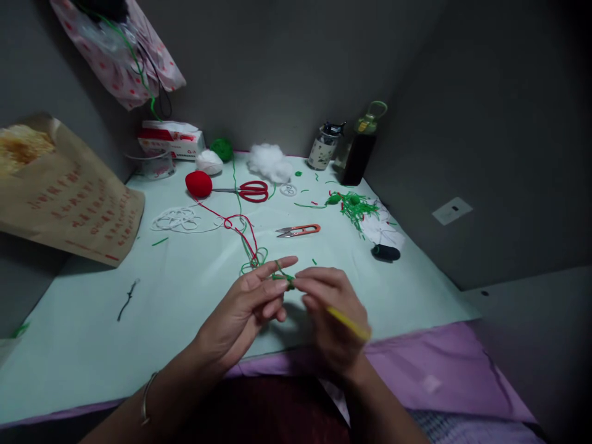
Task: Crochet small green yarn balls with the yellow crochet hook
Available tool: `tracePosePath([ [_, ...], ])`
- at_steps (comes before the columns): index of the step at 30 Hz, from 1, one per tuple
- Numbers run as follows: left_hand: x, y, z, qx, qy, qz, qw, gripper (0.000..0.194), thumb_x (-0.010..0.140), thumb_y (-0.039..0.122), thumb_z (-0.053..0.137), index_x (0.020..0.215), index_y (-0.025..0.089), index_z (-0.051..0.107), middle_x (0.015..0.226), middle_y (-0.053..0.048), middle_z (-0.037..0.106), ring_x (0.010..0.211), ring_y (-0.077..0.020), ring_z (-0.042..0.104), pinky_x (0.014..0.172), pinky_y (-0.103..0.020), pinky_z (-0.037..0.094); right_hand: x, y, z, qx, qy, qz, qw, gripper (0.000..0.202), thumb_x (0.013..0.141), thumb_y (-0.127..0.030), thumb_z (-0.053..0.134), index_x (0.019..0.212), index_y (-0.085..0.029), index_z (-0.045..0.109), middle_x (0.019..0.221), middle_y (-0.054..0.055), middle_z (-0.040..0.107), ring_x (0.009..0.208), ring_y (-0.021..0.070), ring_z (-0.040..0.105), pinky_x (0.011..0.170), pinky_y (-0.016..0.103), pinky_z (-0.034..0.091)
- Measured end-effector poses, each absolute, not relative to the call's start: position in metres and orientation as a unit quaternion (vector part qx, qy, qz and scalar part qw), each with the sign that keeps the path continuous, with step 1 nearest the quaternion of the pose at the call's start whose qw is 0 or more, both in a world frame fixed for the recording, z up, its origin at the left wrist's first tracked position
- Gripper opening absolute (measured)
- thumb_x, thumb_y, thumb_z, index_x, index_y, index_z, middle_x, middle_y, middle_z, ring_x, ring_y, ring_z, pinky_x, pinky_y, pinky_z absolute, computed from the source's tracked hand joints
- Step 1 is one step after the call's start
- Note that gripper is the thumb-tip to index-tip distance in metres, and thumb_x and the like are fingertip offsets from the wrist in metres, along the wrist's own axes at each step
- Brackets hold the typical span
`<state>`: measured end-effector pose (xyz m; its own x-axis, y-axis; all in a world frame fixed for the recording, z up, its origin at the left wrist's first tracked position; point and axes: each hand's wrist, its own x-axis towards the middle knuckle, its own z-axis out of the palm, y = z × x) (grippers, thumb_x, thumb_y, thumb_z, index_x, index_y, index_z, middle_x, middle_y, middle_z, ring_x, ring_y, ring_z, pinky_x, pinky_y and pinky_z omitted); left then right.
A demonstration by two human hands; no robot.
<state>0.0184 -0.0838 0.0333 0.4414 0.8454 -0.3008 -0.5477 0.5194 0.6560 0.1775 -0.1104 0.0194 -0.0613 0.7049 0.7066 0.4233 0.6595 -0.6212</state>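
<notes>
My left hand (252, 299) pinches a small piece of green crochet work (289, 282) between thumb and fingers, its index finger stretched out with green yarn over it. My right hand (335, 308) is closed around a crochet hook (349, 323) with a yellow handle, slightly blurred. The hook's tip meets the green piece, though the fingers hide the exact contact. Loose green yarn (252, 266) lies on the table just beyond my left hand, tangled close to a red strand (250, 231). Orange-handled thread snips (299, 230) rest flat beyond both hands.
Red-handled scissors (253, 191), a red yarn ball (198, 184), white stuffing (269, 163) and white yarn (176, 219) lie farther back. Green scraps (356, 209) and a dark roll (385, 252) are at right. A paper bag (74, 197) stands left; a dark bottle (359, 154) stands near the wall.
</notes>
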Motion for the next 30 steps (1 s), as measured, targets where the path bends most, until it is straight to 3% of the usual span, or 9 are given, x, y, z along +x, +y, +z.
tracePosePath([
  [4,0.020,-0.084,0.035,0.255,0.314,0.439,0.802,0.038,0.079,0.020,0.083,0.117,0.016,0.077,0.059,0.008,0.044,0.049,-0.0046,0.027,0.052,-0.019,0.043,0.179,-0.104,0.024,-0.381,-0.604,0.296,0.634,0.023,0.101,-0.017,0.054,0.100,-0.026,0.075,0.090,0.003,0.069,0.076,0.0166,0.064,0.067,0.033,0.054],
  [7,0.022,-0.086,0.035,0.311,0.319,0.448,0.776,0.034,0.079,0.022,0.083,0.112,0.017,0.079,0.078,0.001,0.062,0.051,-0.0039,0.039,0.056,-0.021,0.048,0.178,-0.102,0.024,-0.370,-0.638,0.290,0.609,0.022,0.100,-0.015,0.058,0.105,-0.027,0.076,0.098,0.004,0.073,0.091,0.0197,0.068,0.075,0.035,0.056],
  [9,0.024,-0.087,0.034,0.326,0.332,0.453,0.760,0.033,0.079,0.024,0.083,0.111,0.019,0.079,0.091,-0.002,0.067,0.056,-0.0045,0.049,0.059,-0.021,0.049,0.176,-0.104,0.021,-0.376,-0.672,0.242,0.590,0.028,0.099,-0.011,0.057,0.113,-0.029,0.074,0.100,0.004,0.074,0.096,0.0202,0.070,0.080,0.037,0.058],
  [11,0.026,-0.088,0.033,0.311,0.340,0.464,0.757,0.035,0.078,0.025,0.085,0.112,0.019,0.079,0.087,-0.001,0.065,0.057,-0.0048,0.051,0.059,-0.020,0.048,0.175,-0.107,0.018,-0.394,-0.706,0.164,0.565,0.034,0.097,-0.009,0.059,0.121,-0.030,0.072,0.105,0.005,0.074,0.096,0.0200,0.070,0.081,0.037,0.059],
  [15,0.026,-0.086,0.031,0.246,0.324,0.456,0.792,0.039,0.078,0.023,0.085,0.116,0.017,0.078,0.068,0.005,0.054,0.050,-0.0025,0.037,0.051,-0.016,0.042,0.175,-0.112,0.016,-0.421,-0.743,0.055,0.517,0.039,0.094,-0.009,0.065,0.126,-0.031,0.072,0.116,0.008,0.073,0.101,0.0223,0.070,0.083,0.038,0.059],
  [20,0.022,-0.081,0.031,0.207,0.318,0.457,0.805,0.031,0.078,0.017,0.085,0.108,0.014,0.080,0.065,0.008,0.045,0.048,-0.0012,0.028,0.048,-0.014,0.038,0.179,-0.107,0.023,-0.409,-0.610,0.240,0.634,0.024,0.099,-0.015,0.057,0.104,-0.028,0.077,0.091,0.004,0.071,0.077,0.0180,0.065,0.068,0.034,0.055],
  [22,0.023,-0.081,0.031,0.238,0.329,0.467,0.786,0.030,0.078,0.018,0.084,0.108,0.016,0.079,0.068,0.006,0.050,0.051,-0.0023,0.035,0.052,-0.016,0.041,0.178,-0.103,0.024,-0.396,-0.577,0.304,0.646,0.021,0.099,-0.019,0.059,0.099,-0.028,0.078,0.090,0.003,0.071,0.075,0.0172,0.063,0.067,0.033,0.054],
  [25,0.025,-0.083,0.030,0.303,0.345,0.465,0.756,0.033,0.078,0.021,0.085,0.110,0.019,0.078,0.080,0.001,0.061,0.067,-0.0082,0.054,0.067,-0.021,0.049,0.175,-0.099,0.021,-0.391,-0.580,0.336,0.631,0.017,0.097,-0.021,0.063,0.099,-0.027,0.079,0.096,0.005,0.074,0.087,0.0194,0.066,0.073,0.034,0.054],
  [30,0.023,-0.085,0.030,0.346,0.366,0.478,0.720,0.037,0.081,0.024,0.084,0.117,0.025,0.076,0.091,0.001,0.064,0.090,-0.0121,0.059,0.087,-0.023,0.045,0.177,-0.095,0.014,-0.376,-0.538,0.395,0.643,0.017,0.099,-0.023,0.062,0.100,-0.028,0.078,0.098,0.003,0.073,0.075,0.0143,0.062,0.070,0.031,0.053],
])
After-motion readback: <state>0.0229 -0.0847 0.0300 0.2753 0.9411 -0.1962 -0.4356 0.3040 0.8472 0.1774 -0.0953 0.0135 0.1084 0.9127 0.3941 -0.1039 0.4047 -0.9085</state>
